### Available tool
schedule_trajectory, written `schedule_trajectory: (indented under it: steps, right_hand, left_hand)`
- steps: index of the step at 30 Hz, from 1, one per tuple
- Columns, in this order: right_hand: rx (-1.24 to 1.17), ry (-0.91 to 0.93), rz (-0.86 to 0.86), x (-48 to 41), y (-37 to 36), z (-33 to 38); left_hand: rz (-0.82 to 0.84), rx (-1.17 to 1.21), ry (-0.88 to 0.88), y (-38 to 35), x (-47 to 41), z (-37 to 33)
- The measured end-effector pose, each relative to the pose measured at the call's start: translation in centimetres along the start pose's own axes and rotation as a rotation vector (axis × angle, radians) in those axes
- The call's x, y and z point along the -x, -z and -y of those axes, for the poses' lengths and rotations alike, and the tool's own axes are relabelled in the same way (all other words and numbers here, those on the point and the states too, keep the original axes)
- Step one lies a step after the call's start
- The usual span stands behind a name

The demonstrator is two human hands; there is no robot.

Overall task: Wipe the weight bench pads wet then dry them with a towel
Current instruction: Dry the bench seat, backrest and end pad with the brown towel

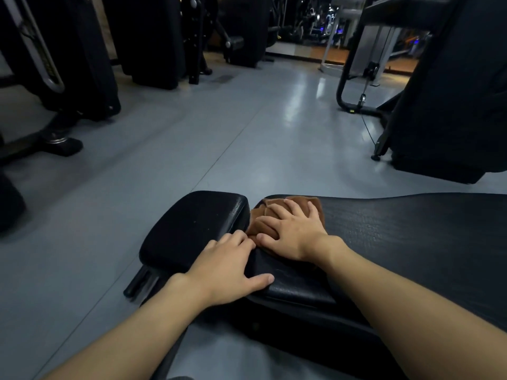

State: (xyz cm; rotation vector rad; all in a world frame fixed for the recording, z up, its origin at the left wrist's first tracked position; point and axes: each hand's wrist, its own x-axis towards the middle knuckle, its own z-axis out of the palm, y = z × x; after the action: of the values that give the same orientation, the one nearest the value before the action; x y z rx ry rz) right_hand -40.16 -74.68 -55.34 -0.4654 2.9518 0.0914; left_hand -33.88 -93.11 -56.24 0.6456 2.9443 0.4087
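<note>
A black weight bench fills the lower right: a long back pad (397, 231) and a smaller seat pad (197, 223) to its left. A brown cloth (260, 223) lies bunched at the gap between the two pads. My right hand (290, 234) presses flat on the cloth, fingers spread over it. My left hand (227, 267) rests with fingers apart across the near end of the gap, thumb on the back pad and fingertips touching the cloth's edge.
Grey floor (219, 127) stretches ahead. Dark gym machines (82, 64) stand at the left and back. A cable machine frame (356, 86) and a large black machine base (444, 127) stand at the right. The bench's black frame tube (137, 283) sticks out below the seat pad.
</note>
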Motion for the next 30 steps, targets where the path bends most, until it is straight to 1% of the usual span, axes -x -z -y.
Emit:
schedule_trajectory:
  steps: [6,11,15,19,23,25,30]
  right_hand:
    - [0.002,0.012,-0.048,2.9,0.1,-3.3]
    - [-0.022,0.010,-0.071,5.3,0.6,-6.6]
    - [-0.025,-0.035,-0.067,7.8,1.1,-10.9]
    - [-0.037,-0.117,-0.076,11.4,1.9,-16.6]
    - [-0.031,-0.216,-0.082,16.8,3.0,-22.9]
    - [-0.029,-0.289,-0.081,19.3,3.4,-25.9]
    - [-0.015,-0.465,-0.118,24.0,3.6,-31.5]
  left_hand:
    - [0.024,-0.069,0.048,-0.6,-0.3,-3.0]
    - [0.063,-0.077,0.001,-0.4,-1.4,-7.2]
    - [0.076,-0.053,-0.036,-0.4,-2.7,-11.1]
    - [0.093,-0.010,-0.127,-0.5,-4.6,-16.4]
    - [0.092,0.022,-0.223,-0.7,-7.2,-23.2]
    - [0.095,0.037,-0.291,-0.9,-8.6,-26.4]
    - [0.037,0.065,-0.485,-1.7,-10.6,-32.0]
